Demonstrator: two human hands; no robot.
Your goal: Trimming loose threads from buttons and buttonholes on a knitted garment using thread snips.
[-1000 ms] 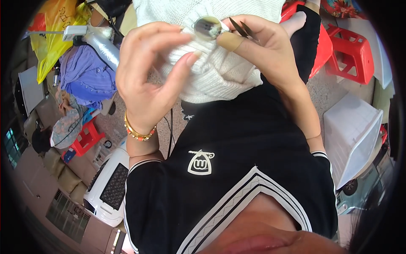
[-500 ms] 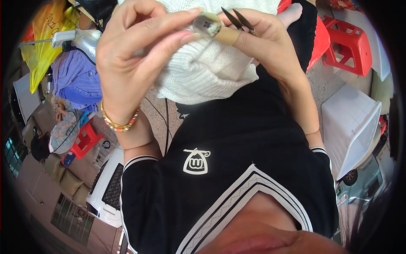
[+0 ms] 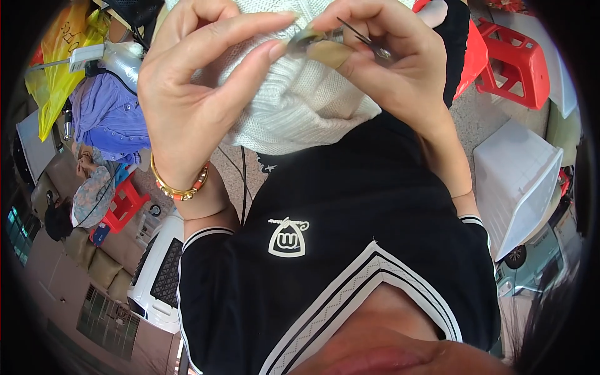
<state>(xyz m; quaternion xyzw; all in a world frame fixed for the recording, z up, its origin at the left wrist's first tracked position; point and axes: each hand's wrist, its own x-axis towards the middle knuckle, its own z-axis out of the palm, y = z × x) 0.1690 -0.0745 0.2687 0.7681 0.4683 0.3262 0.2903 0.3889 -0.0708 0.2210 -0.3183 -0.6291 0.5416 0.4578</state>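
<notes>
Above the white knitted garment on my lap, a round greyish button is held between both hands, now tilted and blurred. My left hand pinches its left edge between thumb and forefinger. From the other side my right hand grips it with the forefinger and the thumb, which wears a tan cover or plaster. Small pointed dark snips are tucked in the same right hand, blades pointing toward the upper left; their handle is hidden by the fingers.
To the left are a purple garment and a yellow plastic bag. Another person sits by a red stool. On the right stand a red plastic stool and a white translucent bin.
The button has turned from showing its round face to lying nearly edge-on. My right forefinger has come down onto it, and the snips have rotated to show narrower blades.
</notes>
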